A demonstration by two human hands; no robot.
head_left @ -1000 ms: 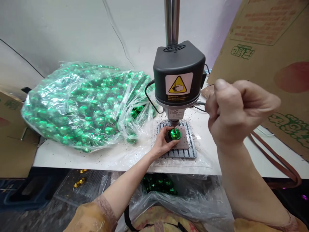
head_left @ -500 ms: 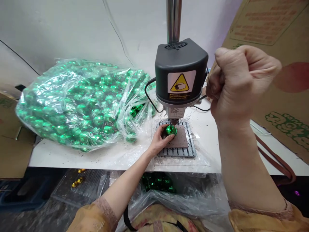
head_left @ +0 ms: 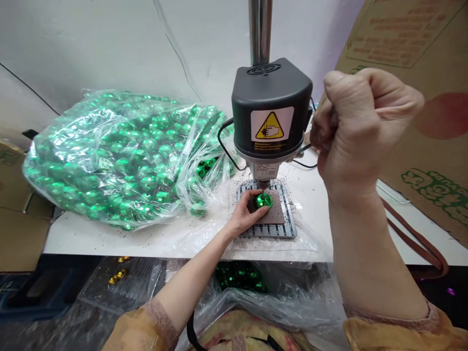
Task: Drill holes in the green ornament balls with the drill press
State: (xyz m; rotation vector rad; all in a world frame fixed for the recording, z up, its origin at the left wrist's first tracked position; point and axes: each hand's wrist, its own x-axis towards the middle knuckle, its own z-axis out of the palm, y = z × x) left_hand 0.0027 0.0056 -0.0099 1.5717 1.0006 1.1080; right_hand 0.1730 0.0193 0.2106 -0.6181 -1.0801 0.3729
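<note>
My left hand [head_left: 245, 214] pinches a shiny green faceted ball [head_left: 263, 200] between thumb and fingers. The ball rests on a brownish square pad [head_left: 274, 214], under the chuck of a black bench drill press [head_left: 272, 114], and a small dark spot shows on its top. Raised at the right of the drill head, my right hand [head_left: 356, 114] is closed in a fist; whatever it may grip is hidden. Beneath the pad is the grey slotted base plate [head_left: 290, 222], sprinkled with dark chips.
A large clear bag [head_left: 106, 161] full of green balls lies at the left. Below the table edge, an open plastic bag [head_left: 292, 292] holds more green balls. Cardboard boxes [head_left: 420, 161] flank both sides. Several gold pieces [head_left: 117, 277] lie at the lower left.
My left hand has shifted the green ball slightly right and toward me on the pad, and the ball's dark spot now shows. My right fist has stayed almost still.
</note>
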